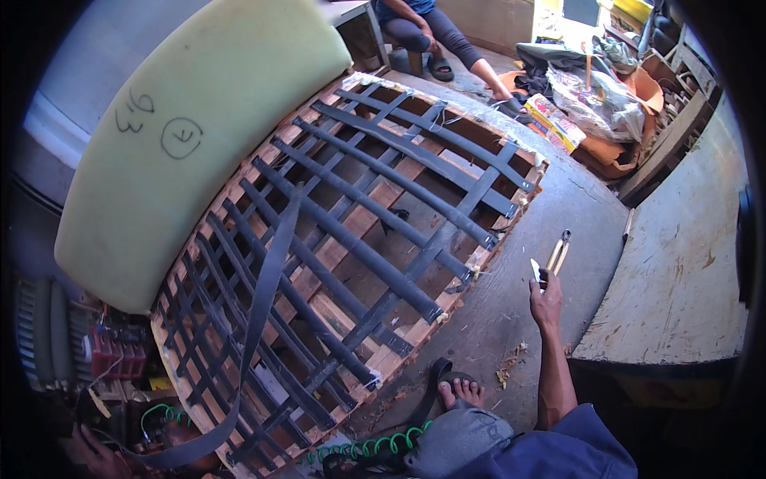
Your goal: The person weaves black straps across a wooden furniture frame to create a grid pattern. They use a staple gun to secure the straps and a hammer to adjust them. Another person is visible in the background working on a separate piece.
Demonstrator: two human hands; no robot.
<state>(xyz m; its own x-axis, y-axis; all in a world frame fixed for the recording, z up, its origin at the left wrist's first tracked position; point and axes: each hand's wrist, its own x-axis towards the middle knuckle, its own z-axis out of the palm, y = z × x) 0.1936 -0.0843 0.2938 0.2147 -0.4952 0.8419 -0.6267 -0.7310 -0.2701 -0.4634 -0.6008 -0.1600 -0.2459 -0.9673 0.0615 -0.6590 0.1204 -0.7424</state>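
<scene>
At the dim lower left, my left hand (97,458) is closed round a loose black webbing strap (267,279), its fingers only partly showing. That strap loops up over a wooden seat frame (455,302), which is laced with crossed black webbing bands. To the right of the frame, my right hand (546,300) is closed round pliers (561,252) with pale handles and a dark head. A short light blade (535,269), like a knife's, sticks out of the same hand. Stapled band ends line the frame's near edge.
A thick pale-green foam cushion (199,136) with pen marks leans along the frame's far-left side. A green coiled hose (375,444) runs near my sandalled foot (461,389). Another person (431,32) sits at the back, near bags and boxes (594,104). A worn board (670,271) stands right.
</scene>
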